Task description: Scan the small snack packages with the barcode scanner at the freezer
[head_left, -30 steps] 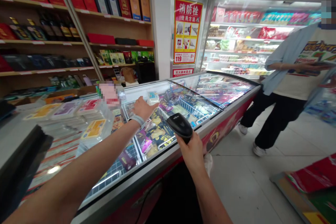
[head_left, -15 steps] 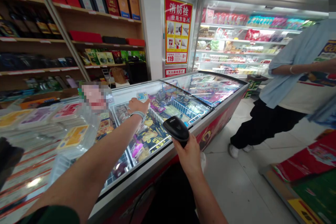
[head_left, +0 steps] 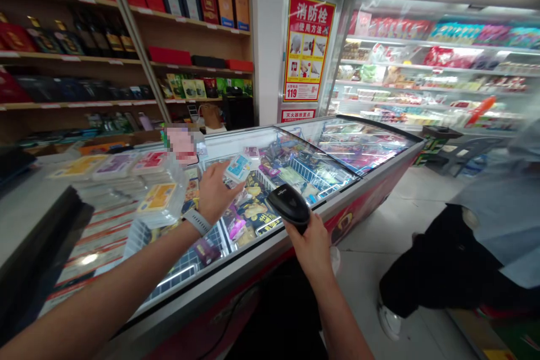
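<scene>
- Left grip [head_left: 216,191]: fingers and thumb clamped on the blue-labelled box [head_left: 239,167], at its far right side, above the freezer [head_left: 350,194].
- Right grip [head_left: 312,244]: wrapped round the scanner [head_left: 289,202].
- Step, as judged: box raised, scanner poised; next move calls for aligning the two.

On my feed, a silver-rimmed, red-sided chest freezer [head_left: 248,257] bears an orange-labelled clear plastic box [head_left: 158,198]. Beyond that box sit clear plastic boxes with yellow, purple and red labels [head_left: 113,165]; to its right, black-and-yellow plastic packets [head_left: 255,209] lie inside the freezer.
</scene>
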Demonstrator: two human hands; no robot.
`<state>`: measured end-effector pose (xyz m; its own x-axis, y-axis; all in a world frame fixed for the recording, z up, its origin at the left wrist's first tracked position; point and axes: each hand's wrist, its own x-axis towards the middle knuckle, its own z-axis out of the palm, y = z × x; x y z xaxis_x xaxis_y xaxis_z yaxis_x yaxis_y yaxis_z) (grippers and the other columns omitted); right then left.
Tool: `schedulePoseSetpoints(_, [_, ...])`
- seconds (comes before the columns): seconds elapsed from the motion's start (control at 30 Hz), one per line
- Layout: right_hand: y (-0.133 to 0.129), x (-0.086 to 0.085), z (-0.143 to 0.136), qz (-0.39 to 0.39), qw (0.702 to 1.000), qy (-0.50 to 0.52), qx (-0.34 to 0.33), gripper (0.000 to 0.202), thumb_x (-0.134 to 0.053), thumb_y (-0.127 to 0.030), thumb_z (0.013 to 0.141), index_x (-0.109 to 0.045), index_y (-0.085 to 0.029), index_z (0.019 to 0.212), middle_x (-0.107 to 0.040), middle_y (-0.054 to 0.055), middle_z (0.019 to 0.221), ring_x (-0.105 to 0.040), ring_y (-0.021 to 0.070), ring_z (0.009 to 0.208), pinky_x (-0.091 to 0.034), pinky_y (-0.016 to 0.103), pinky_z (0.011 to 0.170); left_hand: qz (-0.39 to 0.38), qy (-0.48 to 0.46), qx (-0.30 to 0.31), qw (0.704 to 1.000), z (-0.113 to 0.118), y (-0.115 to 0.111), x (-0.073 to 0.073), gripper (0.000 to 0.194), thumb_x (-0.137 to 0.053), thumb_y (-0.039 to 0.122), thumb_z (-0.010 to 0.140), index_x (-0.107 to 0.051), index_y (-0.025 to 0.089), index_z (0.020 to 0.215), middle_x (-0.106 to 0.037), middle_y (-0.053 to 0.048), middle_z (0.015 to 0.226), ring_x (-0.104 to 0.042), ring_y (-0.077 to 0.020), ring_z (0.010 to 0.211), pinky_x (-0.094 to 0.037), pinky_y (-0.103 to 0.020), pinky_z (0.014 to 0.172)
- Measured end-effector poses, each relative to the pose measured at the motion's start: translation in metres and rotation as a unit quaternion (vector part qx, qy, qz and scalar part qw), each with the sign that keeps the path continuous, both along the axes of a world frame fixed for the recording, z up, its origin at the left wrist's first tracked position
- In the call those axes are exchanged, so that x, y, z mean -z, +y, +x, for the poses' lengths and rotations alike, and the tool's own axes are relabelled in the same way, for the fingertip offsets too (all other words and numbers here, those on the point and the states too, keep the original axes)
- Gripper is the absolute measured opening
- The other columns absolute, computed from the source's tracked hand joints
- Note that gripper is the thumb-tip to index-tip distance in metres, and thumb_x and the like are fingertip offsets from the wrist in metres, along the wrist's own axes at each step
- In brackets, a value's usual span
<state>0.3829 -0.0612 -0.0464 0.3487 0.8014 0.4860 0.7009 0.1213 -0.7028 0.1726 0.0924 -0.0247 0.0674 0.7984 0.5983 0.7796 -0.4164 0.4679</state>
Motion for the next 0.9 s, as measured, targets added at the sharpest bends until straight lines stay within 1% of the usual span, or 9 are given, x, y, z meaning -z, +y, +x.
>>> schedulePoseSetpoints(0.03, [0.000,0.000,-0.003,0.001,1.000,0.001,-0.010,0.025,-0.061,-0.041,0.087,-0.068,-0.018,0.094,-0.072,0.011,0.090,-0.066,0.0300,0.090,-0.048,0.047,0.093,0.031,0.018,0.011,0.999,-0.012,-0.012,0.001,0.063,-0.068,0.045,0.077,-0.053,0.019,0.133,-0.059,-0.011,0.130,-0.051,-0.0292,0.126,-0.037,-0.044,0.111])
schedulePoseSetpoints(0.1, [0.001,-0.002,-0.009,0.006,0.999,0.000,-0.036,0.025,-0.061,-0.040,0.087,-0.067,-0.018,0.096,-0.072,0.010,0.092,-0.065,0.0296,0.093,-0.047,0.048,0.095,0.073,0.046,0.010,0.996,-0.036,-0.033,0.003,0.061,-0.067,0.045,0.079,-0.053,0.020,0.133,-0.058,-0.012,0.131,-0.052,-0.0292,0.125,-0.038,-0.045,0.110])
schedulePoseSetpoints(0.2, [0.002,-0.006,-0.022,0.010,0.996,-0.008,-0.086,0.023,-0.062,-0.037,0.087,-0.066,-0.018,0.100,-0.072,0.009,0.093,-0.065,0.0287,0.094,-0.044,0.051,0.101,0.101,0.082,-0.011,0.991,-0.070,-0.057,0.005,0.061,-0.067,0.046,0.081,-0.051,0.024,0.136,-0.057,-0.011,0.133,-0.052,-0.0301,0.125,-0.038,-0.047,0.110])
schedulePoseSetpoints(0.3, [0.002,-0.010,-0.038,0.005,0.991,-0.017,-0.136,0.016,-0.062,-0.032,0.088,-0.065,-0.020,0.097,-0.071,0.006,0.091,-0.065,0.0257,0.090,-0.035,0.054,0.110,0.114,0.110,-0.037,0.987,-0.095,-0.072,0.011,0.061,-0.066,0.045,0.082,-0.050,0.027,0.137,-0.054,-0.012,0.138,-0.049,-0.0326,0.130,-0.035,-0.051,0.111])
schedulePoseSetpoints(0.37, [0.001,-0.010,-0.050,-0.001,0.986,-0.027,-0.163,0.013,-0.063,-0.029,0.087,-0.063,-0.021,0.096,-0.071,0.005,0.092,-0.065,0.0244,0.090,-0.029,0.056,0.114,0.123,0.120,-0.047,0.984,-0.107,-0.077,0.016,0.059,-0.067,0.043,0.082,-0.051,0.028,0.137,-0.053,-0.013,0.141,-0.047,-0.0333,0.132,-0.033,-0.052,0.111])
schedulePoseSetpoints(0.47, [-0.001,-0.009,-0.065,-0.021,0.980,-0.053,-0.192,0.009,-0.064,-0.027,0.086,-0.060,-0.021,0.093,-0.069,0.003,0.089,-0.064,0.0231,0.088,-0.028,0.057,0.116,0.130,0.133,-0.050,0.981,-0.116,-0.079,0.022,0.058,-0.069,0.041,0.081,-0.052,0.030,0.136,-0.052,-0.012,0.143,-0.047,-0.0338,0.133,-0.030,-0.054,0.112])
schedulePoseSetpoints(0.6, [-0.002,-0.007,-0.076,-0.036,0.975,-0.072,-0.206,0.010,-0.065,-0.024,0.085,-0.058,-0.021,0.092,-0.066,0.002,0.088,-0.064,0.0220,0.087,-0.025,0.056,0.117,0.135,0.140,-0.044,0.980,-0.119,-0.076,0.025,0.058,-0.069,0.040,0.081,-0.052,0.030,0.136,-0.050,-0.012,0.145,-0.044,-0.0332,0.137,-0.022,-0.056,0.116])
schedulePoseSetpoints(0.7, [-0.001,-0.007,-0.079,-0.025,0.974,-0.069,-0.214,0.012,-0.064,-0.025,0.085,-0.059,-0.021,0.095,-0.067,0.003,0.091,-0.064,0.0222,0.089,-0.024,0.057,0.118,0.128,0.145,-0.037,0.980,-0.120,-0.075,0.026,0.056,-0.068,0.039,0.082,-0.053,0.030,0.135,-0.049,-0.012,0.147,-0.042,-0.0326,0.139,-0.021,-0.056,0.117])
schedulePoseSetpoints(0.9, [0.003,-0.003,-0.078,-0.017,0.975,-0.069,-0.212,0.012,-0.063,-0.028,0.086,-0.058,-0.022,0.095,-0.067,0.003,0.089,-0.064,0.0228,0.088,-0.026,0.057,0.117,0.120,0.137,-0.030,0.983,-0.119,-0.076,0.029,0.058,-0.070,0.040,0.081,-0.052,0.032,0.136,-0.047,-0.011,0.148,-0.040,-0.0322,0.141,-0.020,-0.056,0.118])
